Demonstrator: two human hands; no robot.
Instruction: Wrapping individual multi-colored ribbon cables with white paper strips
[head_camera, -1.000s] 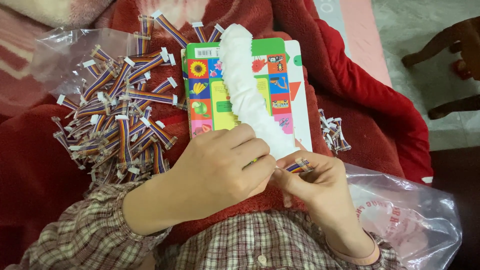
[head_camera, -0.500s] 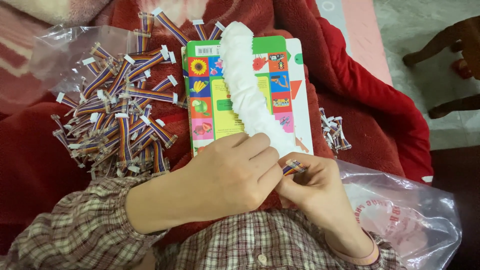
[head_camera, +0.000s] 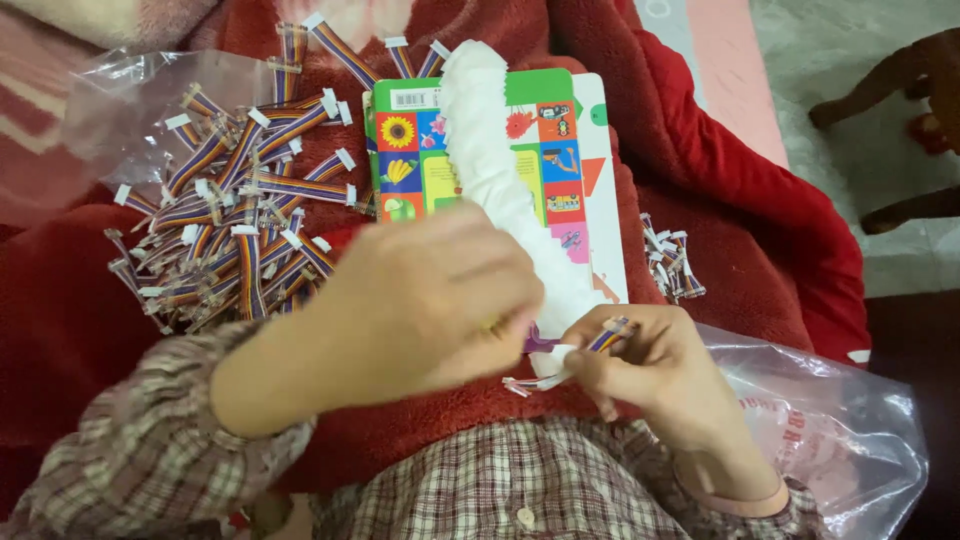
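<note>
Ribbon cables fill this lap scene, and both hands meet near the lower middle of the frame over a red fleece blanket (head_camera: 720, 150). The right hand (head_camera: 655, 375), at lower centre right, is curled closed and pinches a short rainbow ribbon cable (head_camera: 610, 335) between thumb and fingertips; one striped end with its small white connector pokes up above the knuckles, and a pale end trails out to the left of the thumb. The left hand (head_camera: 420, 305), blurred at centre, is loosely cupped with fingers bent; its fingertips reach toward the same cable, but whether they actually grip anything I cannot tell.

Just above the hands lies a colourful picture board book (head_camera: 560, 170) with a green border, and across it, running from top centre down toward the hands, drapes a long white crinkled strip (head_camera: 490, 150). A big heap of matching ribbon cables (head_camera: 230, 220) sprawls in the upper left, partly on a clear plastic bag (head_camera: 110, 110). A smaller bunch of cables (head_camera: 670, 265) sits right of the book. Another plastic bag (head_camera: 840, 440) lies at lower right, beside the right wrist. Plaid sleeves (head_camera: 130, 450) cover the forearms.
</note>
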